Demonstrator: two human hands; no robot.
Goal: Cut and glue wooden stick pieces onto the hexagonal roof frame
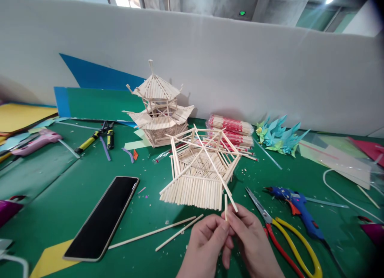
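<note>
My left hand (207, 240) and my right hand (250, 240) meet at the bottom centre, fingertips pinched together on a short wooden stick (226, 206) that points upward. Just beyond them stands a partly built hexagonal stick frame (198, 170) with a slanted roof panel facing me. A finished stick pagoda (157, 110) stands behind it near the wall. Two long loose sticks (168, 232) lie on the green mat to the left of my hands.
A black phone (103, 216) lies at the left. Yellow-and-red scissors (285, 236) and a blue glue gun (295, 208) lie at the right. Wrapped chopstick bundles (232, 130), paper cranes (277, 138), cutters (96, 138), a pink glue gun (37, 142) and coloured paper sheets surround the mat.
</note>
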